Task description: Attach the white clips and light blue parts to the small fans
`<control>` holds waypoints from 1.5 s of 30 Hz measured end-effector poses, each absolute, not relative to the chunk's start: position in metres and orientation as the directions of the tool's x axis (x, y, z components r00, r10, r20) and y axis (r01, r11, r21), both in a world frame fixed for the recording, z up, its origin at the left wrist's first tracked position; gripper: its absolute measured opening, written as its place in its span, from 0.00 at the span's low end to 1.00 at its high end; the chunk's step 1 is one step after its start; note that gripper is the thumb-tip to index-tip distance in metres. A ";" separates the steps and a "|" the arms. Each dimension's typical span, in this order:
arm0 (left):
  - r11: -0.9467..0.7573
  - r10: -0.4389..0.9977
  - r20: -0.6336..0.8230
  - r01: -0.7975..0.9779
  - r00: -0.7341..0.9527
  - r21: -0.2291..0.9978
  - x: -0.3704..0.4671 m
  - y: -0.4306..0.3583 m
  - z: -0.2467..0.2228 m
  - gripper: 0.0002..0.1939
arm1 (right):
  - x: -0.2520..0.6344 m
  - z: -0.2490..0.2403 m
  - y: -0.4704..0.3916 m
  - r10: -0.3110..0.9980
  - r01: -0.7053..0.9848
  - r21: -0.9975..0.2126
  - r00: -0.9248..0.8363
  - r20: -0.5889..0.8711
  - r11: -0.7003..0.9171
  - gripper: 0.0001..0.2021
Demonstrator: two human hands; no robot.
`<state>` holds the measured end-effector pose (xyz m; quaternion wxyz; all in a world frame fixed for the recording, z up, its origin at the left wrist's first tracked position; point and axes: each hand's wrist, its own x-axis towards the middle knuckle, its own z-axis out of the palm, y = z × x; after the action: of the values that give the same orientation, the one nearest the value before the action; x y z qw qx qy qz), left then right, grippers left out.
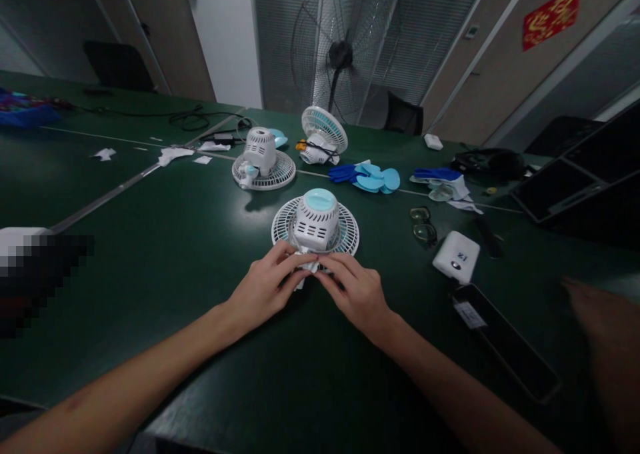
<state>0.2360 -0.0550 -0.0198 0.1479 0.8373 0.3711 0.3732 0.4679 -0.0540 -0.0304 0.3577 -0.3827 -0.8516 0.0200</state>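
A small white fan point(314, 224) with a pale blue cap on its motor housing lies grille-down on the dark green table in front of me. My left hand point(273, 279) is closed, thumb and fingers pinching the white clip-like part at the fan's near side. From the other side my right hand point(356, 287) pinches the same part, its fingertips meeting those of the left. The fingers cover most of this part, so its exact shape is hidden.
Behind stand two more small fans, one grille-down point(265, 167) and one tilted point(324, 134). Light blue fan blades point(375, 177) lie beside them. Glasses point(423, 226), a white power bank point(457, 257) and a phone point(505, 341) lie right. Another person's arm point(610, 334) rests at far right.
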 end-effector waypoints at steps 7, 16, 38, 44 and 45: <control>-0.674 0.738 0.511 0.522 0.440 0.523 0.236 -0.055 -0.021 0.17 | 0.455 -0.027 -0.055 0.836 0.474 -0.690 -0.292 0.464 0.548 0.09; -0.671 0.741 0.504 0.532 0.445 0.516 0.237 -0.056 -0.019 0.16 | 0.445 -0.024 -0.056 0.971 0.126 -0.991 -0.229 -0.077 -0.048 0.17; -0.670 0.741 0.505 0.531 0.442 0.519 0.236 -0.055 -0.021 0.16 | 0.448 -0.028 -0.058 0.968 0.254 -0.944 -0.189 0.166 0.211 0.12; -0.670 0.742 0.501 0.524 0.446 0.526 0.234 -0.054 -0.022 0.18 | 0.457 -0.036 -0.059 0.775 0.515 -0.585 -0.331 0.539 0.627 0.09; -0.671 0.741 0.502 0.526 0.446 0.523 0.234 -0.054 -0.023 0.17 | 0.457 -0.036 -0.058 0.786 0.504 -0.607 -0.322 0.529 0.615 0.09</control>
<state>0.2343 -0.0539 -0.0225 0.1471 0.8375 0.3782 0.3660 0.4566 -0.0581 -0.0357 0.4183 -0.4053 -0.7952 0.1686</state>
